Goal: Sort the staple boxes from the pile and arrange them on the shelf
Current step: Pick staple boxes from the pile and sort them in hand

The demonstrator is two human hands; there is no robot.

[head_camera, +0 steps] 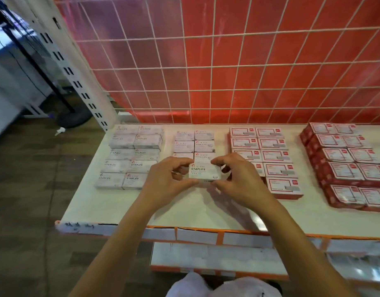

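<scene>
- Right, in the head view, both of my hands are on one white staple box (205,171). The left grip (169,179) pinches its left end between thumb and curled fingers, and the right grip (234,181) does the same at its right end.
- The box lies flat, label up, with its long axis running across from one grip to the other. I cannot tell whether it rests on the shelf (184,211) or hangs just above it.
- Just beyond my fingers is the middle block of white boxes (194,142). Their blurred labels seem to read paper clips, not staples.
- The block of STAPLES boxes (129,157) lies left of the grip, nearer my left grip. I judge the box belongs there, so the next move would be a carry leftwards with the long axis kept as it is.
- Right of the grip sit the red boxes (262,151), with a second red block (345,163) further off.
</scene>
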